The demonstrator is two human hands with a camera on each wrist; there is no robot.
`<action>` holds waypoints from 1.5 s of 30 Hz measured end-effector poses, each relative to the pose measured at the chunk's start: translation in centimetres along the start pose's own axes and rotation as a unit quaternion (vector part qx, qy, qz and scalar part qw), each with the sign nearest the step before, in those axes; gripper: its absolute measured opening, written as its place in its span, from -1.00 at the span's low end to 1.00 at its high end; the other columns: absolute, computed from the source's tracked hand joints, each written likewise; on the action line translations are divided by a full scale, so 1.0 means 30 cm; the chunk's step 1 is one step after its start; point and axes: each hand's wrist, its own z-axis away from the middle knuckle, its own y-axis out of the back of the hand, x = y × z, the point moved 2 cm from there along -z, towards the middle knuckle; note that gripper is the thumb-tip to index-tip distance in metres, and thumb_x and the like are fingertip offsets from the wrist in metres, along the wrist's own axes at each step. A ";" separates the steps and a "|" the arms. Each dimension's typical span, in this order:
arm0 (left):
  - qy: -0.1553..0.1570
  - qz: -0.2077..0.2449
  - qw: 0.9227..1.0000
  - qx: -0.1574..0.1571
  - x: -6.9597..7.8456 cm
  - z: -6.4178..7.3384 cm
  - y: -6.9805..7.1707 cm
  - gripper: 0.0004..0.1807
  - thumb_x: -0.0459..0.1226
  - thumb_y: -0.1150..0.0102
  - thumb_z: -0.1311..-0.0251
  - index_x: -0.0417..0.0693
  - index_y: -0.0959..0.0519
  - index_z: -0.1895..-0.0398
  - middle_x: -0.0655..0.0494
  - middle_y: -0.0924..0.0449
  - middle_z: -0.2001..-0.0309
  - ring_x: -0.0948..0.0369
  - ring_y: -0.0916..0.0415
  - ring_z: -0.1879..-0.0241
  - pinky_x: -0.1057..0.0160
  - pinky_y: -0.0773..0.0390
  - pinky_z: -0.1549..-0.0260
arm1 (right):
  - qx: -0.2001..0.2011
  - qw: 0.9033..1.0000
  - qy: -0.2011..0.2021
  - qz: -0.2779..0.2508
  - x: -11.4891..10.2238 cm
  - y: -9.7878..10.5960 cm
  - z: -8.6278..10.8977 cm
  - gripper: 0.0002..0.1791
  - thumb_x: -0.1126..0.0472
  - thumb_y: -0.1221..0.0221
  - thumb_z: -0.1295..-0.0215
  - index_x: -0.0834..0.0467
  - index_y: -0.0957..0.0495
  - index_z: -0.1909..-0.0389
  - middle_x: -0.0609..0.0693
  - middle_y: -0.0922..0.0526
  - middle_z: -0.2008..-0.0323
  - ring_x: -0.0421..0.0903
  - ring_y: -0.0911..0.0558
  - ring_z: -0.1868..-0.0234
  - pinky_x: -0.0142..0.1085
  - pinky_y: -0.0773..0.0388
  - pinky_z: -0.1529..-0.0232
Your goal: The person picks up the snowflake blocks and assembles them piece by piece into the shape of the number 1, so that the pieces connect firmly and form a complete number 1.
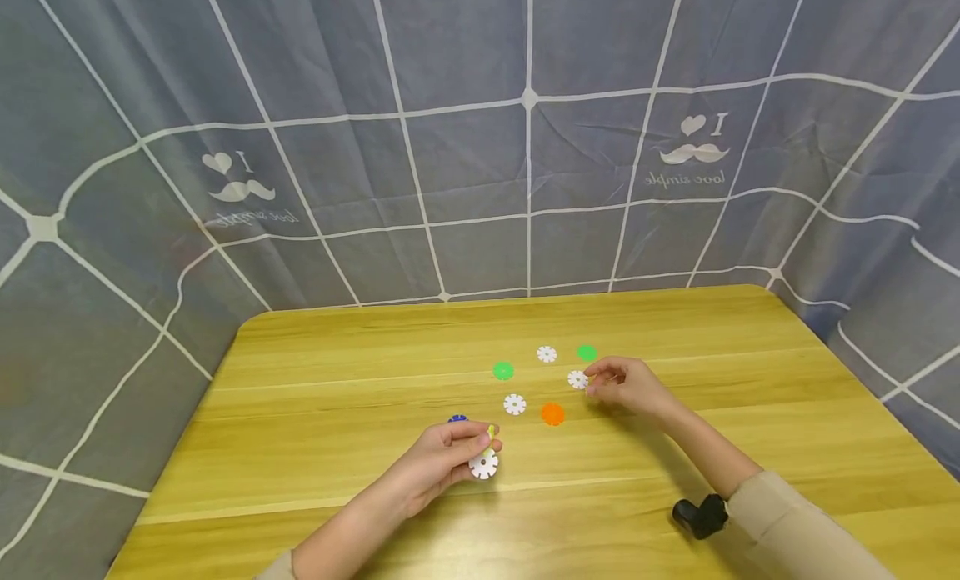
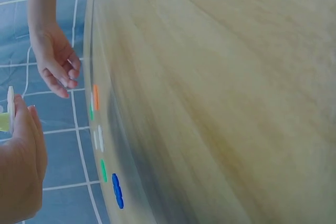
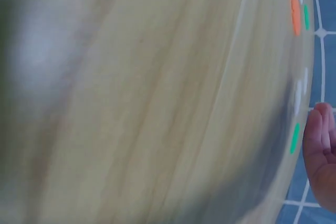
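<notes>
My left hand (image 1: 450, 455) pinches a white notched disc (image 1: 483, 465) with a yellow piece (image 1: 491, 432) joined at its top, held above the table. In the left wrist view that yellow piece (image 2: 4, 122) shows only in part. My right hand (image 1: 626, 386) hovers beside a white notched disc (image 1: 577, 380), fingers loosely bent. Seen from the left wrist, the right hand (image 2: 56, 61) has nothing visible in its fingers. Just behind the left hand lies a blue disc (image 1: 457, 418), partly covered in the head view.
On the wooden table (image 1: 315, 447) lie an orange disc (image 1: 552, 414), two green discs (image 1: 503, 371) and two more white discs (image 1: 514, 404). A black object (image 1: 701, 516) sits by the right sleeve. A grey checked curtain (image 1: 465, 163) surrounds the table's back and sides.
</notes>
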 end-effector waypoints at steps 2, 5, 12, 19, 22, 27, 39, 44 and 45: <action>0.000 -0.002 1.000 -0.001 0.003 0.000 0.001 -0.47 -0.29 -0.06 -0.30 -0.53 -0.27 -0.19 -0.09 -0.57 0.07 0.26 -0.55 0.17 0.34 -0.56 0.16 | 0.012 1.000 -0.018 -0.005 0.009 -0.004 -0.021 -0.62 0.35 -0.27 -0.10 0.43 -0.49 0.06 0.08 -0.54 0.38 -0.12 -0.47 0.44 -0.40 -0.49 0.46; 0.001 -0.006 1.000 -0.001 0.006 -0.002 0.001 -0.47 -0.29 -0.07 -0.30 -0.54 -0.27 -0.19 -0.08 -0.57 0.07 0.27 -0.54 0.19 0.36 -0.56 0.18 | 0.031 0.998 -0.052 0.000 0.017 -0.012 -0.051 -0.59 0.35 -0.30 -0.07 0.42 -0.49 0.05 0.05 -0.51 0.40 -0.14 -0.48 0.45 -0.38 -0.54 0.42; -0.001 -0.013 1.000 0.001 0.009 -0.005 0.001 -0.47 -0.29 -0.07 -0.29 -0.56 -0.27 -0.17 -0.08 -0.54 0.05 0.30 -0.52 0.22 0.39 -0.55 0.19 | 0.051 0.993 -0.094 0.054 0.014 -0.037 -0.098 -0.62 0.34 -0.37 0.02 0.38 -0.53 0.17 0.01 -0.42 0.55 -0.14 -0.47 0.55 -0.34 -0.55 0.47; -0.003 -0.015 1.000 0.002 0.011 -0.006 -0.001 -0.47 -0.30 -0.06 -0.29 -0.57 -0.27 -0.17 -0.05 -0.56 0.09 0.31 -0.52 0.24 0.40 -0.55 0.22 | 0.062 0.987 -0.102 0.104 0.009 -0.047 -0.112 -0.69 0.33 -0.39 0.04 0.33 -0.53 0.27 0.00 -0.38 0.61 -0.14 -0.45 0.62 -0.36 -0.50 0.54; -0.003 -0.016 1.000 0.002 0.013 -0.007 -0.003 -0.49 -0.30 -0.06 -0.29 -0.57 -0.28 -0.15 -0.03 -0.56 0.11 0.31 -0.51 0.25 0.40 -0.55 0.22 | 0.058 0.987 -0.106 0.106 0.007 -0.054 -0.116 -0.69 0.32 -0.39 0.04 0.32 -0.52 0.29 0.01 -0.37 0.58 -0.12 -0.43 0.57 -0.35 -0.53 0.52; -0.004 -0.016 1.000 0.004 0.014 -0.010 -0.004 -0.47 -0.29 -0.07 -0.29 -0.56 -0.27 -0.16 -0.07 -0.54 0.08 0.30 -0.51 0.23 0.39 -0.54 0.21 | 0.055 0.986 -0.117 0.102 0.000 -0.062 -0.118 -0.66 0.33 -0.41 0.06 0.32 -0.48 0.30 0.02 -0.37 0.56 -0.10 -0.41 0.53 -0.34 -0.53 0.51; -0.011 -0.015 1.000 0.012 0.014 -0.015 0.001 -0.46 -0.29 -0.08 -0.28 -0.54 -0.26 -0.19 -0.19 -0.49 -0.01 0.25 -0.51 0.16 0.34 -0.54 0.14 | 0.039 0.995 -0.095 0.020 -0.009 -0.052 -0.118 -0.72 0.48 -0.30 -0.01 0.41 -0.45 0.27 0.05 -0.52 0.59 -0.14 -0.49 0.58 -0.35 -0.54 0.50; -0.010 -0.016 1.000 0.011 0.015 -0.015 0.004 -0.45 -0.30 -0.08 -0.28 -0.54 -0.25 -0.20 -0.17 -0.49 -0.01 0.26 -0.50 0.17 0.35 -0.54 0.16 | 0.019 0.995 -0.097 -0.022 -0.015 -0.056 -0.119 -0.67 0.44 -0.28 -0.06 0.46 -0.47 0.14 0.03 -0.55 0.56 -0.16 -0.54 0.54 -0.35 -0.58 0.45; -0.010 -0.016 1.000 0.011 0.016 -0.016 0.005 -0.45 -0.30 -0.08 -0.27 -0.54 -0.24 -0.20 -0.16 -0.49 0.00 0.27 -0.50 0.18 0.36 -0.54 0.17 | 0.016 0.994 -0.099 -0.030 -0.018 -0.058 -0.119 -0.66 0.43 -0.28 -0.07 0.46 -0.47 0.12 0.03 -0.55 0.55 -0.15 -0.55 0.53 -0.35 -0.58 0.44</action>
